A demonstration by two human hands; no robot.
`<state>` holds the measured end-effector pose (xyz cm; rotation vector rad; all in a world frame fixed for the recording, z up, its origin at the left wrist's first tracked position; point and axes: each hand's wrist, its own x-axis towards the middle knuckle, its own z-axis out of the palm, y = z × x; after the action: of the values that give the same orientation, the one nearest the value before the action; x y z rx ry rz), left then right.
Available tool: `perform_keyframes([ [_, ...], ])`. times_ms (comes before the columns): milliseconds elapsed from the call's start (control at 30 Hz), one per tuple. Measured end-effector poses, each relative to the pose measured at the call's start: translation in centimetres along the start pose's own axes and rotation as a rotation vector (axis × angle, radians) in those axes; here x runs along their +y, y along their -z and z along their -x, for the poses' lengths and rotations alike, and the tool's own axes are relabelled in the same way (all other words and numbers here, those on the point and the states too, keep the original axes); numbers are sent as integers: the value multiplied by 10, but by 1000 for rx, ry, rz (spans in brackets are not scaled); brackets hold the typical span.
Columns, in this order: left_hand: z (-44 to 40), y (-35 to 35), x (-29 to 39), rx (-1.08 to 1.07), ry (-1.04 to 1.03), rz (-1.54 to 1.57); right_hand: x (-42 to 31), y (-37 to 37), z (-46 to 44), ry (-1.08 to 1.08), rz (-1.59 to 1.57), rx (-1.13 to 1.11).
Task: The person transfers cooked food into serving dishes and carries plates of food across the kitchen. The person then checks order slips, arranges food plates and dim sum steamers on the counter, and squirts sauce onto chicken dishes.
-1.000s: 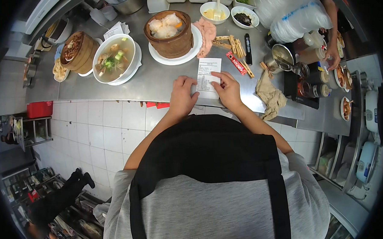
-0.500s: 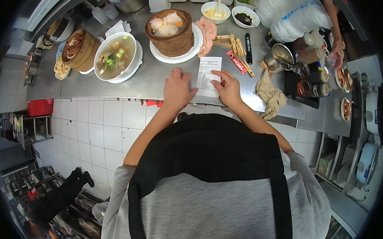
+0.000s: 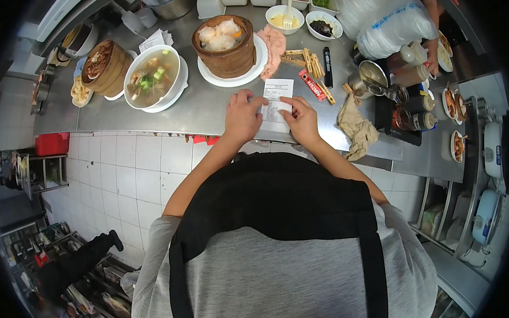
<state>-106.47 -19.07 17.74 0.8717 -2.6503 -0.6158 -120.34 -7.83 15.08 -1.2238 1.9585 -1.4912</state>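
A white printed receipt (image 3: 279,90) lies on the steel counter near its front edge. My right hand (image 3: 301,118) pinches the right side of the paper between thumb and fingers. On the other side my left hand (image 3: 243,115) has its fingers loosely spread, the index fingertip touching the left part of the receipt. Beyond my left hand stands a bamboo steamer (image 3: 225,57) of dumplings on a white plate. Farther left is a white bowl of soup (image 3: 153,81). To the right of the receipt lie a red packet (image 3: 312,85), wooden clothespins (image 3: 314,64) and a black marker (image 3: 328,67).
A beige cloth (image 3: 356,127) hangs near the counter's front edge, beside a metal pot (image 3: 373,77) and sauce bottles (image 3: 419,103). Another bamboo steamer (image 3: 106,69) stands at left. At the right a co-worker's hand (image 3: 432,60) reaches by the bottles. Another person (image 3: 71,261) is at lower left.
My left hand moved off the receipt's edge to the left, then came back onto the paper. My right hand has kept its pinch. The co-worker's hand at right has moved back behind the bottles.
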Motion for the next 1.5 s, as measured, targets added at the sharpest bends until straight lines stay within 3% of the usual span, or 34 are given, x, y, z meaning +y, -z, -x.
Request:
perform_keyframes([
  [100,-3,14,8,-113,51,-75,-1,-1,-1,-9,-17,4],
  [233,-3,44,0,-66,54,-321,-25,21,-6,92,115,-18],
  [300,7,42,-21,82,-50,-232,-53,60,-30,499,353,89],
  [367,20,29,-39,184,-102,-173,-112,116,-64,575,264,128],
  [467,37,17,-47,263,-141,-100,-214,221,-137,977,496,515],
  [500,39,20,-44,285,-139,-96,-235,252,-159,830,335,585],
  [567,38,23,-40,321,-138,-80,-290,312,-202,966,210,725],
  [700,40,21,-40,333,-129,-48,-355,387,-267,940,-275,606],
  [867,41,16,-43,363,-104,-47,-378,408,-299,688,-324,524],
  [1000,41,17,-42,370,-91,-53,-403,404,-315,749,-353,602],
  [1100,40,19,-39,369,-71,-51,-416,399,-319,801,837,1384],
  [1133,40,20,-39,367,-64,-49,-421,385,-310,1012,976,1507],
  [1233,40,20,-40,363,-75,-52,-442,350,-314,1195,995,1003],
  [1300,40,20,-40,360,-75,-46,-451,319,-319,1446,839,785],
  [1500,40,22,-39,336,-47,-58,-447,317,-323,1328,856,765],
])
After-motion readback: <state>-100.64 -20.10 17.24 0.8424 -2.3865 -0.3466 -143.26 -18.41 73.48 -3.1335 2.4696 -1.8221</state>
